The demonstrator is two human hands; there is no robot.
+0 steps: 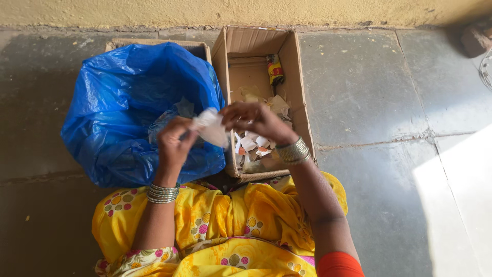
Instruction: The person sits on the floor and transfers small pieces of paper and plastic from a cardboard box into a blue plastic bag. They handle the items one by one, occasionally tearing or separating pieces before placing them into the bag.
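Pinching a white wrapper [211, 126] between them, the left hand [174, 142] and right hand [256, 121] are both closed on it. Below the left lies a blue bag [118, 102]; beneath the right, a box [297, 77] of scraps [254, 143].

Yellow-red cylindrical pack [274, 69] in open carton [295, 72]

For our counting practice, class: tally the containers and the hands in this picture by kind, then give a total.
Cardboard boxes: 2, one open box of scraps and one box lined with blue plastic.
Blue plastic bags: 1
Hands: 2, left hand and right hand, both on a white wrapper.
Total: 5
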